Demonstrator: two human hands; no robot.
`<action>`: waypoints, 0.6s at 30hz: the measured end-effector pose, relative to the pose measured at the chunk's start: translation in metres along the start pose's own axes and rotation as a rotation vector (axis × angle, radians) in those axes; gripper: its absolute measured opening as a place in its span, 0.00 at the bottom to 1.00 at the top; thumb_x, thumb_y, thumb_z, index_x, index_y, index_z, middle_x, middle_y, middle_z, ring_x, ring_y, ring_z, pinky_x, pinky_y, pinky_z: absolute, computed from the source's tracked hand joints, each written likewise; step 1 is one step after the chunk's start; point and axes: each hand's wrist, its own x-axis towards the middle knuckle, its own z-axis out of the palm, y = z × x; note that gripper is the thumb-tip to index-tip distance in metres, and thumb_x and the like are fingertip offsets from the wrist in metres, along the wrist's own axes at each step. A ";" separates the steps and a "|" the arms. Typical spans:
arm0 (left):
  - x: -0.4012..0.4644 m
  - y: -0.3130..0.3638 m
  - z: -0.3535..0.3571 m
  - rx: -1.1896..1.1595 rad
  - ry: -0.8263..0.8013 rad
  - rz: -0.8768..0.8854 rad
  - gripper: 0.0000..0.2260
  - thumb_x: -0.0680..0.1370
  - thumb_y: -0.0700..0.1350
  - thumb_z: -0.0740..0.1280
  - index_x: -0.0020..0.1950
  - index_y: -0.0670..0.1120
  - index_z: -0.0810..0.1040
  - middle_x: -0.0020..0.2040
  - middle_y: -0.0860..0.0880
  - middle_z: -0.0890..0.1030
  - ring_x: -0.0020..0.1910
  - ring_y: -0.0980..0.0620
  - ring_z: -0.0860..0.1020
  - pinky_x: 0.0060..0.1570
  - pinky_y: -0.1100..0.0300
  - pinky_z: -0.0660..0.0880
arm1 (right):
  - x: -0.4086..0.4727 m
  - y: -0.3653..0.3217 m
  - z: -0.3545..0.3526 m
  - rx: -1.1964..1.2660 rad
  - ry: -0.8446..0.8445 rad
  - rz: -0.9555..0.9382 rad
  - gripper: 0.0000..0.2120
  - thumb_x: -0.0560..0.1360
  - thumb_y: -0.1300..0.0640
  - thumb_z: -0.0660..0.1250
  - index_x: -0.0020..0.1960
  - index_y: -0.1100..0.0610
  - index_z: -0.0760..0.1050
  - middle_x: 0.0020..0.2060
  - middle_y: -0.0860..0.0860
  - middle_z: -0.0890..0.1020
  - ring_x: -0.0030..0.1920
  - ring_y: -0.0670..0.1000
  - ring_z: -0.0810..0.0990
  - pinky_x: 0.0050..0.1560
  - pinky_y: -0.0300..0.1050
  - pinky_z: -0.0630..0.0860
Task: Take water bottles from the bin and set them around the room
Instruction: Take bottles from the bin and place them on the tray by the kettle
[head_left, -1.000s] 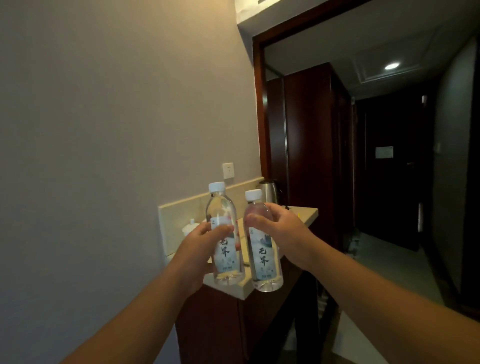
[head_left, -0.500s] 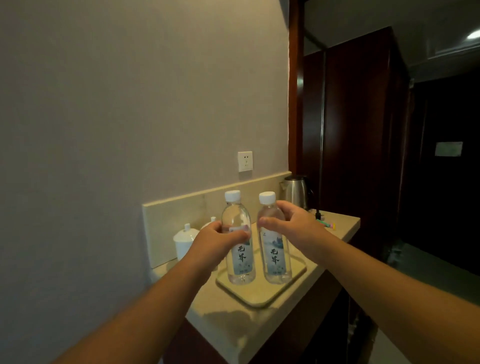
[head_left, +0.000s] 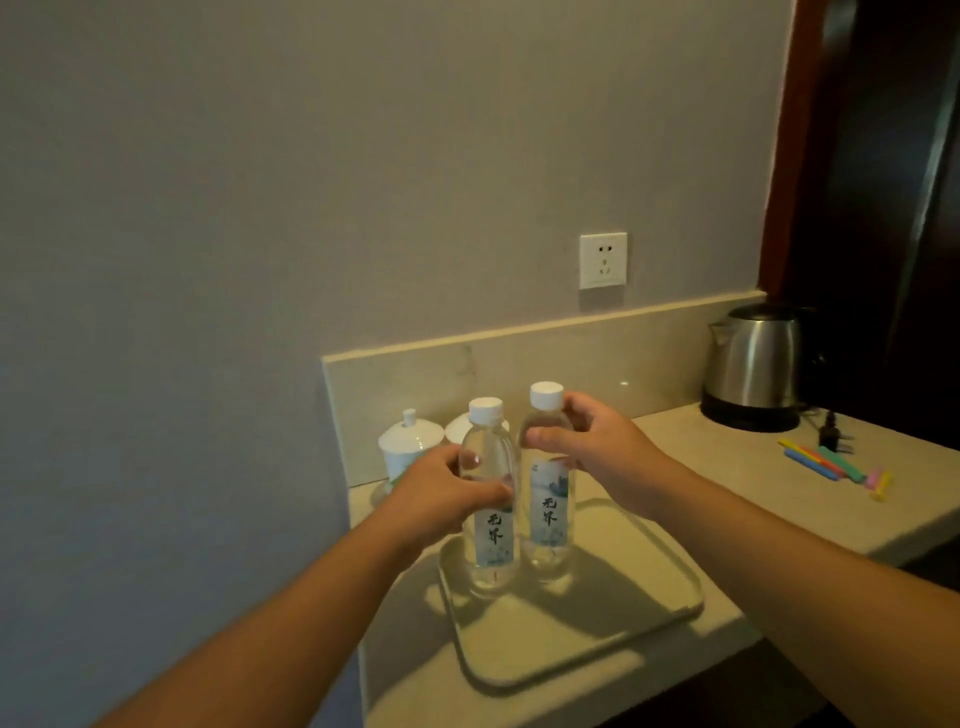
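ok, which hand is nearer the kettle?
Right. The right hand grips a bottle on the tray, kettle off to its right; the left hand holds the other bottle, farther left.

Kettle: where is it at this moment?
In the head view, the steel kettle stands at the counter's far right, against the backsplash beside the dark wood cabinet, behind the coloured sticks.

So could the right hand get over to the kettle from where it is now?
Probably yes, once it lets go: the right hand grips a water bottle, and bare counter lies between it and the kettle.
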 end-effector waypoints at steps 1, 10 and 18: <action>0.000 -0.001 0.000 0.018 0.020 -0.009 0.22 0.69 0.46 0.79 0.61 0.50 0.78 0.53 0.49 0.85 0.52 0.48 0.84 0.56 0.43 0.81 | 0.003 0.004 -0.001 0.001 -0.045 0.002 0.13 0.73 0.58 0.76 0.55 0.48 0.79 0.50 0.47 0.87 0.53 0.49 0.85 0.55 0.50 0.80; -0.004 -0.005 -0.010 0.030 0.016 -0.037 0.24 0.71 0.43 0.78 0.64 0.56 0.77 0.53 0.54 0.86 0.52 0.54 0.84 0.52 0.53 0.81 | 0.016 0.014 0.005 -0.002 -0.221 -0.033 0.15 0.75 0.57 0.74 0.59 0.45 0.77 0.50 0.40 0.86 0.49 0.39 0.84 0.43 0.33 0.79; -0.015 -0.011 -0.001 0.079 0.065 0.025 0.26 0.72 0.42 0.77 0.68 0.52 0.73 0.60 0.50 0.82 0.59 0.51 0.82 0.61 0.47 0.79 | 0.015 0.013 -0.001 -0.050 -0.287 -0.037 0.17 0.74 0.52 0.74 0.56 0.35 0.74 0.48 0.30 0.84 0.49 0.31 0.81 0.37 0.27 0.77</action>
